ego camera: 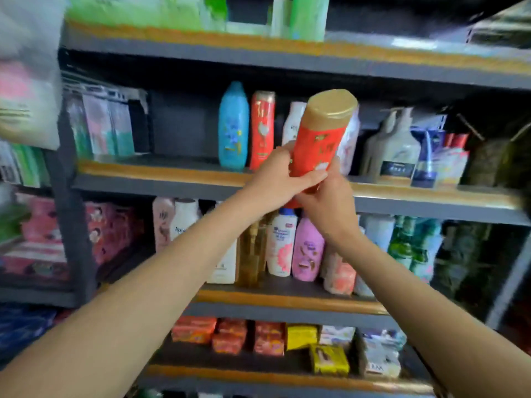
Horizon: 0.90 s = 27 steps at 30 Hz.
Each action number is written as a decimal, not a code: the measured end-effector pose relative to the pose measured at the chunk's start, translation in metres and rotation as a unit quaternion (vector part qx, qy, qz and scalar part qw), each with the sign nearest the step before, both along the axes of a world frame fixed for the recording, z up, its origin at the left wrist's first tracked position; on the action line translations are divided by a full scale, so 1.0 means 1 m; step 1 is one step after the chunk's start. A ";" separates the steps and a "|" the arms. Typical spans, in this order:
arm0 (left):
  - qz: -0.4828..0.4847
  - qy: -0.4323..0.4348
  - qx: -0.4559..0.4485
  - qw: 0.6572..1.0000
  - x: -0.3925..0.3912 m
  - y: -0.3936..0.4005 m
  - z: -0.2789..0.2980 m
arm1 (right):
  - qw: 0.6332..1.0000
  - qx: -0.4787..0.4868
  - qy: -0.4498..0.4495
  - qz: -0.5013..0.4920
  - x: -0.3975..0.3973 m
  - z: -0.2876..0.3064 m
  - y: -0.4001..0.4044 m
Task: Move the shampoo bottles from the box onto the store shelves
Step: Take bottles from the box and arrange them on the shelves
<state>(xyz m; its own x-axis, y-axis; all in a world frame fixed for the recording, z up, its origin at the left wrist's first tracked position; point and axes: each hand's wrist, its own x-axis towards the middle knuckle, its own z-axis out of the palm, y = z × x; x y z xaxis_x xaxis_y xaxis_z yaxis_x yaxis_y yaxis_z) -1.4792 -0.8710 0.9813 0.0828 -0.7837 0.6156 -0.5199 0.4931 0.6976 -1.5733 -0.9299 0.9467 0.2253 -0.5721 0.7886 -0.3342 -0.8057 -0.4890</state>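
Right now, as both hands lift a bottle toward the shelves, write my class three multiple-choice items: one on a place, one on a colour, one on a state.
1. Where does the tall blue plastic bottle stand?
A. bottom shelf
B. the shelf at the level of the hands, left of a red bottle
C. top shelf

2. What colour is the cap of the red plastic shampoo bottle being held?
A. gold
B. white
C. black

3. How is the held bottle gripped?
A. left hand only
B. right hand only
C. both hands

Answers:
1 B: it stands beside the red shelved bottle.
2 A: the gold cap points at the camera.
3 C: the left hand and right hand both wrap its lower end.
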 end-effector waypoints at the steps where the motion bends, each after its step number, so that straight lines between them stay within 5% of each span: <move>1: 0.003 -0.020 0.001 1.000 -0.002 -0.001 0.004 | 1.000 -0.007 0.001 -0.007 -0.006 0.004 -0.005; 10: 0.099 -0.063 -0.020 0.993 0.039 -0.027 0.027 | 0.997 -0.058 0.014 -0.048 0.025 0.046 -0.051; 14: 0.180 -0.012 0.022 0.983 0.082 -0.045 0.033 | 0.991 -0.040 0.100 -0.081 0.065 0.063 -0.075; 18: 0.249 -0.105 0.080 0.959 0.105 -0.067 0.037 | 0.975 -0.023 0.188 -0.118 0.099 0.060 -0.094; 27: 0.175 -0.156 0.194 0.953 0.107 -0.106 0.035 | 0.966 0.182 0.161 -0.087 0.127 0.074 -0.132</move>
<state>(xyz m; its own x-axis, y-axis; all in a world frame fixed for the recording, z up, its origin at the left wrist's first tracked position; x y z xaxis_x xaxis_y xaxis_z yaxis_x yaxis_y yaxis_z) -1.3718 -0.9767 1.0166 0.2411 -0.9152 0.3231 -0.8171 -0.0118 0.5764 -1.4468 -1.0621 1.0206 0.3020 -0.8495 0.4327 -0.6308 -0.5184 -0.5774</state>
